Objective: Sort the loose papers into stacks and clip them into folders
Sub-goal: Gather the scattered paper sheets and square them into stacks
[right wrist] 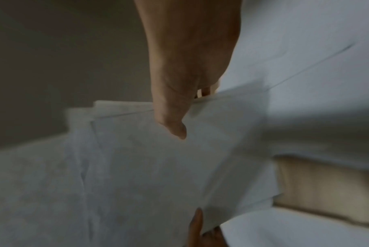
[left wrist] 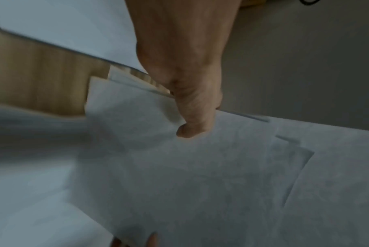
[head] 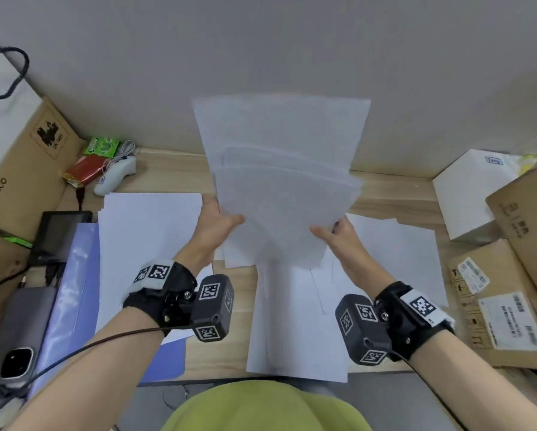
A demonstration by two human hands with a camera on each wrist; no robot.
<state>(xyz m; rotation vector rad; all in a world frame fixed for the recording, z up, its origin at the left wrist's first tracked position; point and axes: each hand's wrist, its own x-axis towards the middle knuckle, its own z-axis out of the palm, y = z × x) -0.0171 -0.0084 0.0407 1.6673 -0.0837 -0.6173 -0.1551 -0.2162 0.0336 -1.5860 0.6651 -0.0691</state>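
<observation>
A loose bundle of white papers (head: 282, 178) is held up in the air above the desk, its sheets fanned unevenly. My left hand (head: 220, 220) pinches the bundle's lower left edge, thumb on the near face (left wrist: 190, 132). My right hand (head: 335, 234) pinches the lower right edge, thumb likewise on the near face (right wrist: 177, 130). The fingers behind the sheets are hidden. A stack of white sheets (head: 149, 237) lies on the desk at left, partly over a light blue folder (head: 71, 293). More white sheets (head: 298, 325) lie in front of me and to the right (head: 401, 259).
The wooden desk (head: 388, 197) meets a grey wall at the back. Cardboard boxes stand at left (head: 15, 169) and right (head: 506, 306), with a white box (head: 469, 194) behind. A phone (head: 18, 343), a tablet (head: 59, 234), a white controller (head: 115, 178) and snack packets (head: 90, 166) crowd the left side.
</observation>
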